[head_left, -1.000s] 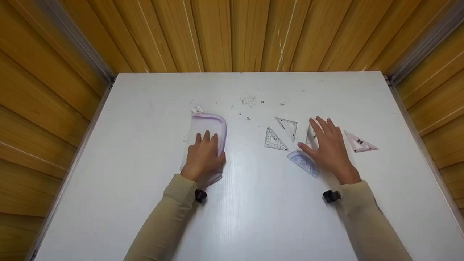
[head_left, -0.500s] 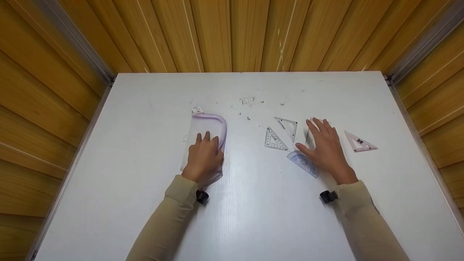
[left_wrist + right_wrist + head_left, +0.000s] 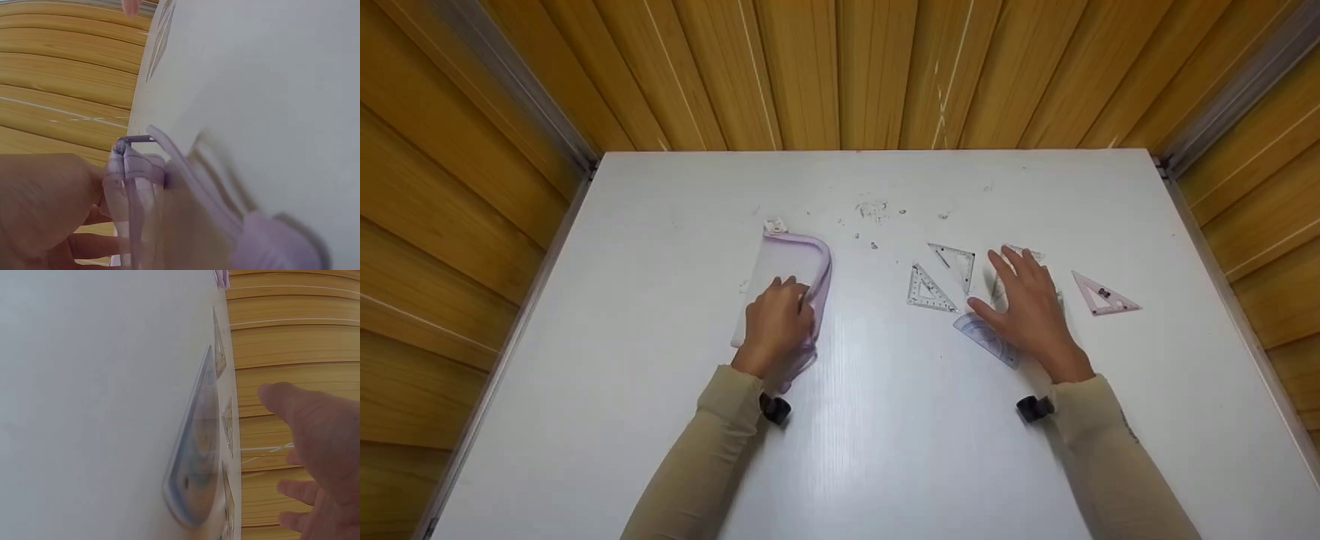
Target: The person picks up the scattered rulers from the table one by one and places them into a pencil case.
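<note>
No word, brand or number can be read in any view. The clear plastic set squares point(image 3: 931, 291) just left of the right hand's fingertips point(image 3: 994, 256) and the blue half-round protractor point(image 3: 988, 337) beside its thumb carry printed scale marks, but these are too small and blurred to make out.
</note>
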### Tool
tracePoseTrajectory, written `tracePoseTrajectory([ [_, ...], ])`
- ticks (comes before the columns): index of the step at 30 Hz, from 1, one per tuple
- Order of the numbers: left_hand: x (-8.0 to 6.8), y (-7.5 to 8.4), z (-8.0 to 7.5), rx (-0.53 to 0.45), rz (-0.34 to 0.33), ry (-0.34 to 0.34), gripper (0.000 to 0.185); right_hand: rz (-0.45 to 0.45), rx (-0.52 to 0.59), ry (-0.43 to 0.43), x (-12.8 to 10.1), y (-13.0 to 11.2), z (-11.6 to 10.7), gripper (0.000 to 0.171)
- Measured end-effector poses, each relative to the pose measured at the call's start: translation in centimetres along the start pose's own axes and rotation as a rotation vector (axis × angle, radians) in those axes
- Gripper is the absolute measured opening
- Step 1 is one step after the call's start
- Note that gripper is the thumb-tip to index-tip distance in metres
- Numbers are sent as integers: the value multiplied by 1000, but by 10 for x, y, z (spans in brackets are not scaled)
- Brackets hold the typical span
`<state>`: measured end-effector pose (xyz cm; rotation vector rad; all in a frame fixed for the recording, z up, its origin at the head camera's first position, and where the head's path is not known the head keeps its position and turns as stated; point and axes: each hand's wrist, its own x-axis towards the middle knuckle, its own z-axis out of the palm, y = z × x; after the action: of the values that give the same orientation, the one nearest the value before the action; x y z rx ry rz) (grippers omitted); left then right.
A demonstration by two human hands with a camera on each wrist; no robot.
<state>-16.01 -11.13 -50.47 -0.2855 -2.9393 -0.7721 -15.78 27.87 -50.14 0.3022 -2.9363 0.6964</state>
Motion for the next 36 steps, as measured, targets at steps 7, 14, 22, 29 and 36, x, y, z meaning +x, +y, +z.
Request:
tracePoseTrajectory([
  [7,-3,0,0,-128,-53,44,36,7,11,-4,-2,0,-1,82],
  [14,-2,-1,-2,-238,-77,29,43,28,6,-18,-3,0,-2,83],
  [22,-1,-4,-2,-380,-82,81,44,13,80,16,-3,-5,1,79],
  [29,0,-4,-3,-431,-138,87,33,70,152,-27,0,-15,3,75],
  [36,1,-5,-5,-463,-189,111,31,110,181,-61,6,-30,5,69],
])
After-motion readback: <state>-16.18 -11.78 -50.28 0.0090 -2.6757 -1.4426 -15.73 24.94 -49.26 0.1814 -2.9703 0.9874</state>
